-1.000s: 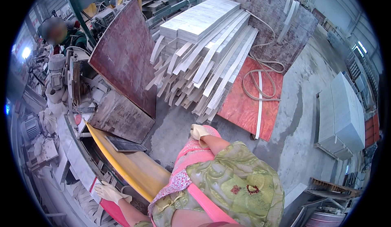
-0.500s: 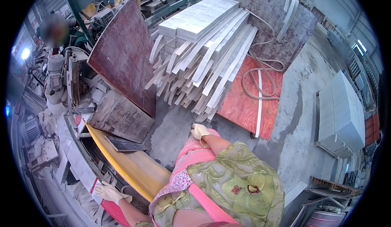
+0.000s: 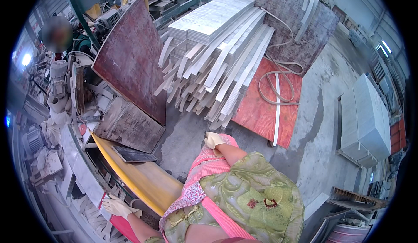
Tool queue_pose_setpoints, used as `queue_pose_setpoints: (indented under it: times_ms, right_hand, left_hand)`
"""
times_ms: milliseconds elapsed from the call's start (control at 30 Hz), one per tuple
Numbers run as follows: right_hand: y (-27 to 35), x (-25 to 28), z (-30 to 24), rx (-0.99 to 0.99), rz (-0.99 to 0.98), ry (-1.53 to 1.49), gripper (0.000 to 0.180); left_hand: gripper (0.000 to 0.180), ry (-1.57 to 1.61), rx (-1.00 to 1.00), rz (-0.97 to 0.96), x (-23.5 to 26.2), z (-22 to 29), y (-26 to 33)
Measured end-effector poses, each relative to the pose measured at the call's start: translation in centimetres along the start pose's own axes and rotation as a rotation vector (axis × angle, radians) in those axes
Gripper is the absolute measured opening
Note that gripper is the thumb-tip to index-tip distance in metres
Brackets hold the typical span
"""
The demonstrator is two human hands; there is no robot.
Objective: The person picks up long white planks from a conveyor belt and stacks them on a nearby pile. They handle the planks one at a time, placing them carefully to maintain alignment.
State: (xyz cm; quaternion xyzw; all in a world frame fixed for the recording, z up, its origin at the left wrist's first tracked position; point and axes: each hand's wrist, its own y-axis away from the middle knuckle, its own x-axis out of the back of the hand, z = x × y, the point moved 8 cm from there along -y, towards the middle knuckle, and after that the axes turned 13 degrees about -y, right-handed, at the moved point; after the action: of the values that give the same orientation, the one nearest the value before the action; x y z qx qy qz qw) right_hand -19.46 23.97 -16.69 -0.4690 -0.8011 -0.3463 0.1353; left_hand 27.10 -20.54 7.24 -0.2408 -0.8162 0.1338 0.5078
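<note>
My left hand (image 3: 116, 207), in a cream glove, rests with fingers stretched out on the edge of a long machine bed, beside a red strip (image 3: 124, 227). Beyond its fingertips lies a pale slab (image 3: 82, 173) along the bed. My right hand (image 3: 213, 140), also gloved in cream, is closed over the front of my pink apron (image 3: 213, 160). A small dark spot shows at its fingertips, but what the hand holds, if anything, is hidden. A curved yellow panel (image 3: 135, 167) lies between the machine bed and my body.
Ahead, long pale stone strips (image 3: 217, 64) are stacked unevenly, ends jutting toward me. A flat belt (image 3: 278, 99) coils over a red board (image 3: 270, 112). A dark red board (image 3: 133, 60) leans at left. A covered block (image 3: 365, 121) stands right. A person (image 3: 58, 36) is at far left.
</note>
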Motion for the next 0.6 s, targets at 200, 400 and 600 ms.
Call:
queue_pose_setpoints:
  times_ms: [200,400,600]
  right_hand:
    - [0.7,1.1,-1.5,0.108,0.087,-0.044,0.021]
    - [1.0,1.0,-1.8,0.046,-0.002,0.039,0.028]
    - [1.9,1.9,-3.1,0.192,0.096,0.075,0.023]
  left_hand:
    - [0.055,0.016,-0.011,-0.023,0.4,0.1,0.0]
    - [0.054,0.037,-0.007,-0.060,1.0,0.0,0.0]
    - [0.053,0.055,-0.010,-0.086,0.7,0.1,-0.1]
